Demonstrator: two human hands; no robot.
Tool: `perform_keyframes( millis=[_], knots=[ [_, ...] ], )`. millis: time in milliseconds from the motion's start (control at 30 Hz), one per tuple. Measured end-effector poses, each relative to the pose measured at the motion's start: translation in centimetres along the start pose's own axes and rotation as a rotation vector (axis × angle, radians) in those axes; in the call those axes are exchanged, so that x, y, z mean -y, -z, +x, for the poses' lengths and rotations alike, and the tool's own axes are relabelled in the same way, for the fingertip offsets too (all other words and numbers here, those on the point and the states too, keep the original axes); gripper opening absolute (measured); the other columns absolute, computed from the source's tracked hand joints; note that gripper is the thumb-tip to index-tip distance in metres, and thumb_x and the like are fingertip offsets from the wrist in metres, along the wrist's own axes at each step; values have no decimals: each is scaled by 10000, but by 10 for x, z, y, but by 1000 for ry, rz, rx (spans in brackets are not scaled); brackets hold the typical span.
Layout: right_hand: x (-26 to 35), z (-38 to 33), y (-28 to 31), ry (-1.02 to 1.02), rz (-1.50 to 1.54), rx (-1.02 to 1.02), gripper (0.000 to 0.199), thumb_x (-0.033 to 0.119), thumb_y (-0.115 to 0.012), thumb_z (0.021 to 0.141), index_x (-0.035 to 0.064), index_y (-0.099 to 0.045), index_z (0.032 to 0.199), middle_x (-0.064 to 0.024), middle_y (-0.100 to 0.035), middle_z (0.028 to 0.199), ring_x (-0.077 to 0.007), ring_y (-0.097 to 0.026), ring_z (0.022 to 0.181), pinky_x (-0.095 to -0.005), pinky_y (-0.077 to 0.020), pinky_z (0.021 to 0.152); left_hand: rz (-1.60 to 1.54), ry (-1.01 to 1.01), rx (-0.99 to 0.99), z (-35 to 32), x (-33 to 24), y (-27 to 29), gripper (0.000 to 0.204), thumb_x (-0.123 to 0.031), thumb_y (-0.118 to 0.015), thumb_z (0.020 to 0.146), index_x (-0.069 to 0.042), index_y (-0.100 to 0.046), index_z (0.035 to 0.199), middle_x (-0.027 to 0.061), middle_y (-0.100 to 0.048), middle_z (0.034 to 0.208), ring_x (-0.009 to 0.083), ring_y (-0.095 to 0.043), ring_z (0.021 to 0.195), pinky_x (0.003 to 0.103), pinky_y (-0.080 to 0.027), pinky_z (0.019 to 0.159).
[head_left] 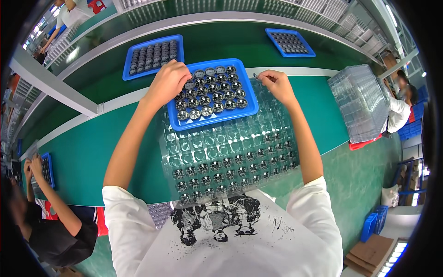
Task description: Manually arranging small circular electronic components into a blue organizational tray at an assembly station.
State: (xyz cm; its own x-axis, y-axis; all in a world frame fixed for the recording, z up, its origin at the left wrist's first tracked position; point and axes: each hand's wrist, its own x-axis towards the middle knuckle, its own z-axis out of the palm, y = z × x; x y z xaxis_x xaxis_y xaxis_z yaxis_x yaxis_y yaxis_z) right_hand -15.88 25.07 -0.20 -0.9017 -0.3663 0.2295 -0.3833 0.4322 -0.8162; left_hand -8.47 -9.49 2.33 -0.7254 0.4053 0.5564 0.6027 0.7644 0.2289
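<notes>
A blue tray (184, 123) holds rows of round, shiny dark parts with metallic faces. It lies across the far part of a clear plastic blister sheet (212, 141), whose nearer pockets hold similar dark parts. My left hand (170, 83) is over the tray's far left edge, its fingers closed beside the parts; what they grip, if anything, is hidden. Just past the tray's right side, my right hand (277, 85) pinches a small dark piece (255, 76) between thumb and forefinger, above the sheet. The piece is too small to name.
Two more blue trays of dark parts, one left (124, 74) and one right (295, 55), stand beyond the green table (129, 106). Stacked clear blister sheets (360, 101) rise at the right. A co-worker in black (60, 235) handles another blue tray (50, 171) at left.
</notes>
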Motion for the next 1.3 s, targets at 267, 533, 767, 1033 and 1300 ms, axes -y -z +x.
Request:
perform_keyframes(
  millis=[267, 533, 767, 1033, 1300],
  knots=[
    [1, 0, 1, -6, -9, 8, 148, 96, -648, 876, -41, -690, 912, -50, -681, 762, -81, -575, 677, -249, -464, 627, 3, -3, 17, 0, 2, 0, 78, -56, -664, 809, 1, -634, 765, 110, -600, 781, 305, -547, 808, 405, -467, 754],
    [6, 1, 1, 5, 0, -2, 149, 100, -648, 882, -33, -694, 932, -36, -671, 769, -73, -554, 660, -247, -457, 601, -4, 79, 19, -4, -1, 0, 72, -73, -683, 804, -10, -681, 769, 99, -590, 798, 291, -550, 826, 397, -469, 774],
    [59, 39, -22, 401, -231, 44, 102, 79, -678, 844, 15, -709, 917, -70, -647, 802, -153, -586, 659, -283, -475, 610, 26, 168, 95, 0, -8, 10, 114, -102, -660, 846, 8, -688, 861, 108, -598, 846, 289, -553, 870, 393, -466, 799],
    [70, 56, -54, 502, -547, 143, 54, 113, -691, 798, 98, -735, 826, -69, -616, 833, -289, -635, 784, -406, -513, 691, -160, 371, -405, -53, 16, 10, 169, -92, -562, 946, -4, -660, 1052, 65, -597, 782, 141, -535, 671, 280, -446, 625],
    [72, 53, -59, 525, -572, 166, 87, 76, -687, 808, 75, -732, 882, -73, -639, 866, -279, -642, 764, -388, -509, 676, -320, 807, -547, -105, 43, -8, 179, -74, -522, 965, -17, -654, 1072, -58, -504, 704, 21, -387, 617, 216, -300, 538]
  ],
)
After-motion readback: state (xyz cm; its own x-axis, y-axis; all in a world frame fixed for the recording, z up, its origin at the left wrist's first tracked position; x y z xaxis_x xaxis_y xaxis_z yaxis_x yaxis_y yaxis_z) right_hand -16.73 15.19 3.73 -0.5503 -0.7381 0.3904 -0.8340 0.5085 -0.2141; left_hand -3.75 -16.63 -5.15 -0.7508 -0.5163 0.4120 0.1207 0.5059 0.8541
